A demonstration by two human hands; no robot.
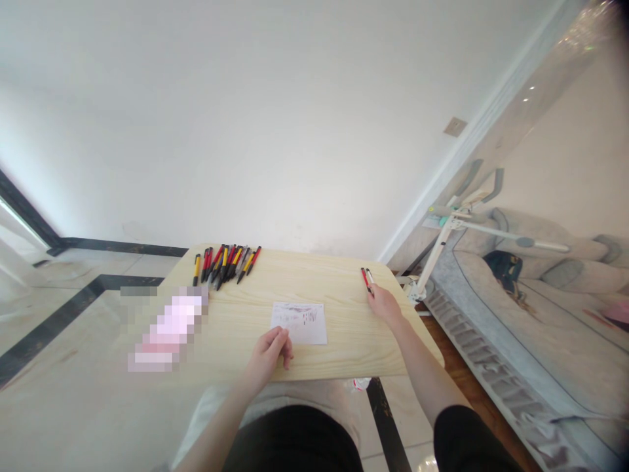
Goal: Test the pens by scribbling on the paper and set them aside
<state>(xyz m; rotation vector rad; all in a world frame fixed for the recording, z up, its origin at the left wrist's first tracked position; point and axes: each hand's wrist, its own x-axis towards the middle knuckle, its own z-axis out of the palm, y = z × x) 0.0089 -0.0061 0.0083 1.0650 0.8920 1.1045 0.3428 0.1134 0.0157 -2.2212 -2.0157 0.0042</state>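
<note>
scribbled rectangular paper (309, 329) on wood-grain table (314, 278), left hand (271, 347) loosely curled over paper's near-left corner, contents hidden, right hand (384, 304) touching slim red pen (364, 276) and white pen (370, 276) right of paper, grip unclear

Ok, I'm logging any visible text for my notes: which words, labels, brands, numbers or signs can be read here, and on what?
None can be read.
White paper: dark and reddish marks, too blurred to read.
Pens bunched at left: any print is too small.
Red pen and white pen at the right hand: same.
</note>
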